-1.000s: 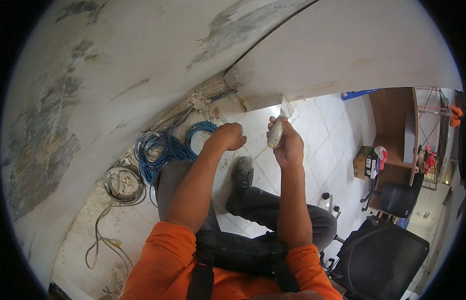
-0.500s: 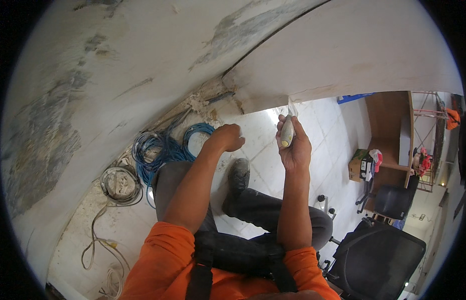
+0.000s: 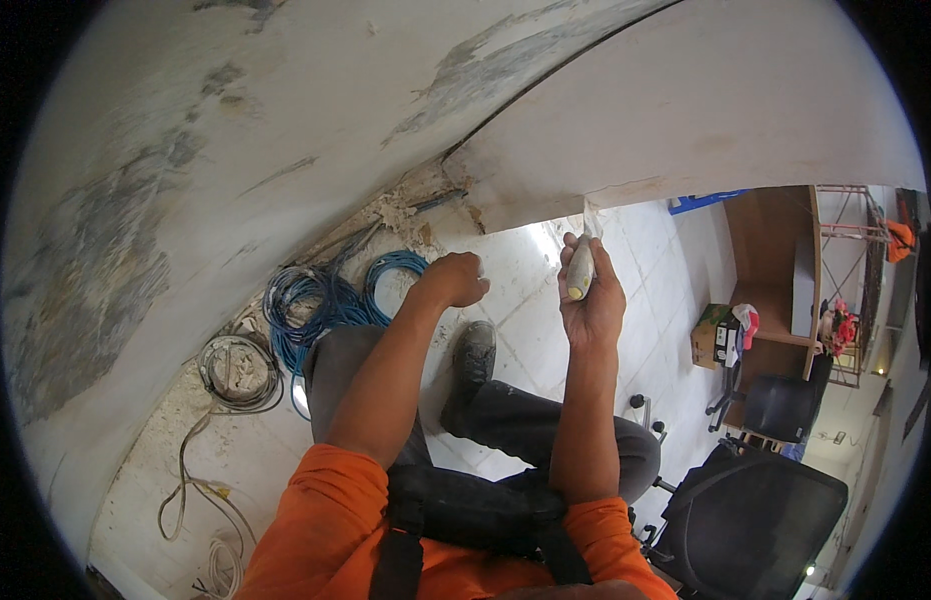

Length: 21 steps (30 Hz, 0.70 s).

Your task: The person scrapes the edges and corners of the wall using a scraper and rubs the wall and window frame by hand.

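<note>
My right hand (image 3: pixel 595 305) is closed around a putty knife (image 3: pixel 581 268), whose pale, yellow-tipped handle points toward me. The knife's blade is at the lower edge of a smooth pale panel (image 3: pixel 705 100); whether it touches is hard to tell. My left hand (image 3: pixel 453 280) is closed, with a small pale thing partly showing at its fingers that I cannot make out. It hangs over the white tiled floor (image 3: pixel 525 330), beside coiled blue cables (image 3: pixel 390 270). A stained, grey-patched wall surface (image 3: pixel 135 250) fills the upper left, with crumbled plaster (image 3: pixel 415 215) along its edge.
Grey cables (image 3: pixel 235 400) lie coiled at lower left. At right stand a black office chair (image 3: pixel 745 520), another chair (image 3: pixel 780 405), a wooden shelf unit (image 3: pixel 765 260), a cardboard box (image 3: pixel 710 335) and metal scaffolding (image 3: pixel 850 230) with an orange item. My legs and shoe are below my hands.
My right hand and the knife have moved to the right along the panel's edge. My left hand stays nearly in place. The view has shifted slightly.
</note>
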### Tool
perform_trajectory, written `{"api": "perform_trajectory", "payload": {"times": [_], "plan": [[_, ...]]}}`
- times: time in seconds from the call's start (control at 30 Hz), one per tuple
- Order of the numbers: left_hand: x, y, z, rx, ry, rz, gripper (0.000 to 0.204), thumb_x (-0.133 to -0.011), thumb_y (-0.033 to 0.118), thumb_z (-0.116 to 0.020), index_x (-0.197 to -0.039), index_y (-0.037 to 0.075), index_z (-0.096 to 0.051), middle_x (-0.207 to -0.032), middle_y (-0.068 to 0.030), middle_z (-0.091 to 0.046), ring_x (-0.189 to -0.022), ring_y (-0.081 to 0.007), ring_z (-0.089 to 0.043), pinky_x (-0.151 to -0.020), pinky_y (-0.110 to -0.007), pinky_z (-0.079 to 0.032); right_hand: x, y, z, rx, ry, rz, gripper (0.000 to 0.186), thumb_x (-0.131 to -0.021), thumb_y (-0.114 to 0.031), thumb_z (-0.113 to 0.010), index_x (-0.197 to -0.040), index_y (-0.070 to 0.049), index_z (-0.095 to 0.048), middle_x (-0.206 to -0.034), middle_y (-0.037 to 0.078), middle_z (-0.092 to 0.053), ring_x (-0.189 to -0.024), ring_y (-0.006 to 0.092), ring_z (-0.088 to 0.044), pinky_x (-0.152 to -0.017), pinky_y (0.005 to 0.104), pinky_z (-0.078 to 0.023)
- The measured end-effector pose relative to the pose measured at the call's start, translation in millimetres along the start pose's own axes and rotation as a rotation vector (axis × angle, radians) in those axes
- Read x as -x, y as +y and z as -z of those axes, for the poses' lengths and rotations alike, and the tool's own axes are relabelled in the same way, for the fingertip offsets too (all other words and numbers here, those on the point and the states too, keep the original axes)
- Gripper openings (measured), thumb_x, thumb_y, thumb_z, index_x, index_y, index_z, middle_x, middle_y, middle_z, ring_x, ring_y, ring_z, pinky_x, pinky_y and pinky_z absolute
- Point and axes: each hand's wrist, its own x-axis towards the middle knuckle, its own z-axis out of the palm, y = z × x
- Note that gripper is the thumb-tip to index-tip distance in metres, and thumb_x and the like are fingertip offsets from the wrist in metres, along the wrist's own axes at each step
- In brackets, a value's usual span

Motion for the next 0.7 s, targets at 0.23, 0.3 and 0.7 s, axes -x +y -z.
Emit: {"api": "perform_trajectory", "payload": {"times": [0.23, 0.3, 0.7], "plan": [[3.6, -0.1, 4.6, -0.015, 0.008, 0.011, 0.049, -0.092, 0.037, -0.063, -0.121, -0.002, -0.064, -0.126, -0.0238, -0.065, -0.12, -0.038, -0.061, -0.103, -0.045, -0.048, 6.9, -2.8, -5.8, 0.024, 0.029, 0.027, 0.036, -0.103, -0.024, -0.058, -0.125, 0.004, -0.055, -0.109, 0.015, -0.069, -0.088, 0.0179, -0.066, -0.07, 0.0287, -0.053], [3.6, 0.2, 5.5, -0.01, 0.005, 0.024, 0.048, -0.092, 0.037, -0.063, -0.122, -0.001, -0.064, -0.127, -0.0222, -0.066, -0.12, -0.0369, -0.061, -0.103, -0.044, -0.048, 8.6, -3.7, -5.7, 0.041, 0.027, 0.033, 0.035, -0.103, -0.023, -0.057, -0.125, 0.004, -0.055, -0.109, 0.015, -0.069, -0.088, 0.0177, -0.066, -0.07, 0.0287, -0.053], [-3.3, 6.5, 0.6, 0.037, 0.007, 0.017, 0.045, -0.091, 0.035, -0.064, -0.12, 0.001, -0.066, -0.125, -0.0212, -0.067, -0.119, -0.0363, -0.062, -0.103, -0.044, -0.048, 33.3, -15.1, 11.4, 0.19, -0.009, 0.104, 0.033, -0.103, -0.027, -0.057, -0.125, -0.002, -0.055, -0.112, 0.011, -0.065, -0.09, 0.0156, -0.062, -0.072, 0.0283, -0.054]]}}
